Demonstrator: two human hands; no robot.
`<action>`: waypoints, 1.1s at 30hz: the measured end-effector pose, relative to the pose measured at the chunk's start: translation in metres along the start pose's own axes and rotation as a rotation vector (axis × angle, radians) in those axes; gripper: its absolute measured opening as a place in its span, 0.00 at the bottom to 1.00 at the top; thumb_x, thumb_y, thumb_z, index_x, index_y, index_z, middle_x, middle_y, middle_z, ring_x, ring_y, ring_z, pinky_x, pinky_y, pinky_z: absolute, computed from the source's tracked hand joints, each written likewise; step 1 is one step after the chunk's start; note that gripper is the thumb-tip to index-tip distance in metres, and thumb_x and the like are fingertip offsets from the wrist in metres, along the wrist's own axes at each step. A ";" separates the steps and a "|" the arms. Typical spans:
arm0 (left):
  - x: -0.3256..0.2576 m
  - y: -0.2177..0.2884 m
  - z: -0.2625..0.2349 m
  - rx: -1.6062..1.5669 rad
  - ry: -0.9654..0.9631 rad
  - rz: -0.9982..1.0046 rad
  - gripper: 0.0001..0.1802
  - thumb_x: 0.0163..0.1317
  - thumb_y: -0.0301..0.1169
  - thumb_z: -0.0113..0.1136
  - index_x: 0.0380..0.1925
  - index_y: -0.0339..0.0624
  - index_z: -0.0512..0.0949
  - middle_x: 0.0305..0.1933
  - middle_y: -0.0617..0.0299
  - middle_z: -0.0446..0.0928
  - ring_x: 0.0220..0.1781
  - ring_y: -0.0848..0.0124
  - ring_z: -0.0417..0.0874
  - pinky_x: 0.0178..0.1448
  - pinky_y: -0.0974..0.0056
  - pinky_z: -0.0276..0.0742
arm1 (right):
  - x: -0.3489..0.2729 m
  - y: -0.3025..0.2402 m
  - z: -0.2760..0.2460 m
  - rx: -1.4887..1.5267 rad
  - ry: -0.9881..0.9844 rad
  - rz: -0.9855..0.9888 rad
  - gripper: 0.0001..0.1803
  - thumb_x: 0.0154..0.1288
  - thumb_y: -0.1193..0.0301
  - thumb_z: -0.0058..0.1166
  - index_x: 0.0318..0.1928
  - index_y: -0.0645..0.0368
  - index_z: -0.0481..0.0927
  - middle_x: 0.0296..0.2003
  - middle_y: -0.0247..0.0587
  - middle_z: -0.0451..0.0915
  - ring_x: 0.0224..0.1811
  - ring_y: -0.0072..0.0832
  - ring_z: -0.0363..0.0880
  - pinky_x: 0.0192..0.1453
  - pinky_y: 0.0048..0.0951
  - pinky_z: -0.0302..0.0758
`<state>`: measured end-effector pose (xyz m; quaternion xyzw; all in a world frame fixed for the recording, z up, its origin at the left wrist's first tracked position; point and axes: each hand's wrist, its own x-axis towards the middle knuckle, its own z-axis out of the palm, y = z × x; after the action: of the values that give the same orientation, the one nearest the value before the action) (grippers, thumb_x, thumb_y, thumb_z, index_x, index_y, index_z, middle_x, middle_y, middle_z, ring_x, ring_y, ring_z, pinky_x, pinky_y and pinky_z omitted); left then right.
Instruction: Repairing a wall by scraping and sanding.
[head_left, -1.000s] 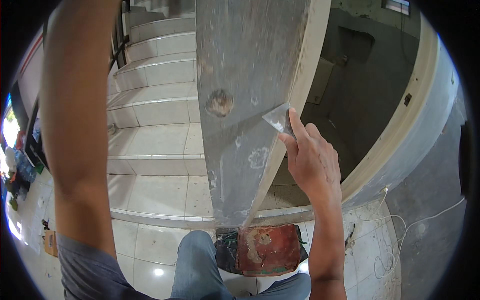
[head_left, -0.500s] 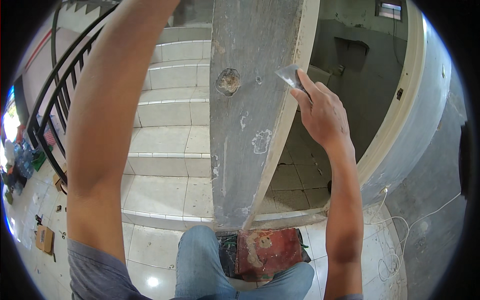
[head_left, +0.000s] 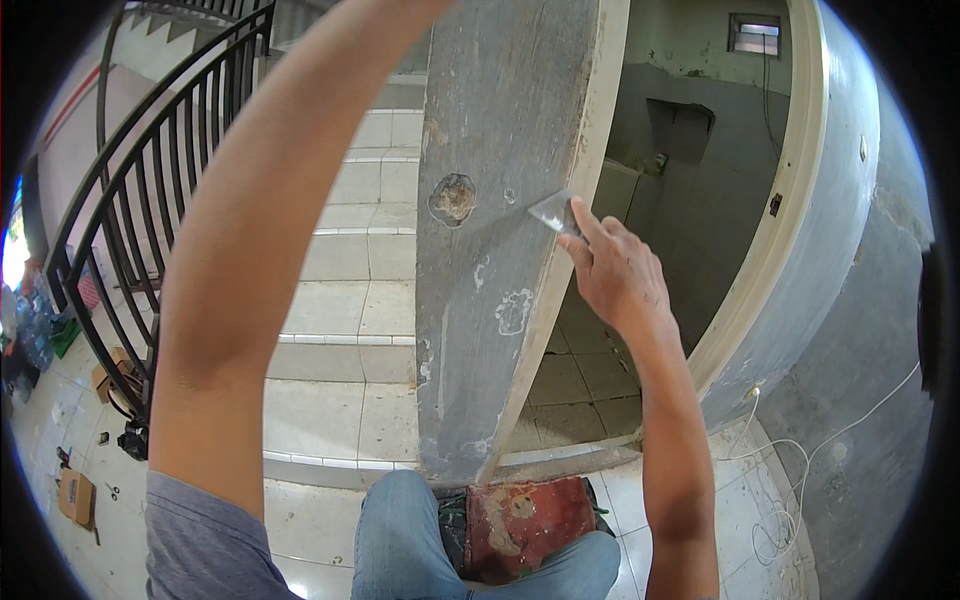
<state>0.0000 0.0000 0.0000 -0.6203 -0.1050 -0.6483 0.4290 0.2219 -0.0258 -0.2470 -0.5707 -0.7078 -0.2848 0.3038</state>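
Even daylight, soft shadows. Glare at far left edge. Sharp centre; heavy fisheye bending, black vignette at rim.

White tiled stairs (head_left: 350, 300) climb beside a black railing (head_left: 150, 210). Grey walls (head_left: 840, 330), pale floor tiles (head_left: 690, 500), 1 small window (head_left: 755, 33) high up, daylight far left.

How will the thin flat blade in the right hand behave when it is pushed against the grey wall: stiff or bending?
The blade looks thin and flat, so it probably flexes a little under pressure. The right hand holds it with fingertips only, suggesting it is light. The wall looks rough and pitted, with a hole, so the edge may catch rather than slide.
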 end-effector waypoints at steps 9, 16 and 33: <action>-0.078 0.008 0.067 -0.019 -0.310 -0.012 0.44 0.65 0.41 0.68 0.77 0.35 0.62 0.84 0.50 0.57 0.86 0.56 0.54 0.83 0.43 0.55 | 0.001 -0.012 -0.006 0.082 0.101 0.001 0.28 0.78 0.53 0.53 0.69 0.55 0.76 0.34 0.51 0.79 0.32 0.51 0.84 0.38 0.50 0.81; -0.085 0.015 0.073 0.141 -0.404 0.033 0.44 0.67 0.43 0.66 0.77 0.35 0.62 0.85 0.53 0.55 0.86 0.60 0.53 0.85 0.51 0.55 | 0.022 0.001 -0.004 0.037 0.148 -0.017 0.28 0.78 0.53 0.52 0.69 0.56 0.76 0.34 0.49 0.79 0.34 0.51 0.84 0.38 0.50 0.79; -0.089 0.014 0.070 0.148 -0.385 0.059 0.43 0.68 0.43 0.65 0.78 0.36 0.60 0.86 0.55 0.53 0.87 0.62 0.51 0.86 0.50 0.54 | -0.055 -0.032 0.039 0.053 -0.122 0.150 0.32 0.76 0.54 0.54 0.73 0.56 0.70 0.38 0.52 0.79 0.30 0.52 0.85 0.33 0.50 0.82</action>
<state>0.0479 0.0762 -0.0708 -0.7023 -0.2141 -0.4955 0.4641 0.1955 -0.0369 -0.3157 -0.6303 -0.6874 -0.2071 0.2955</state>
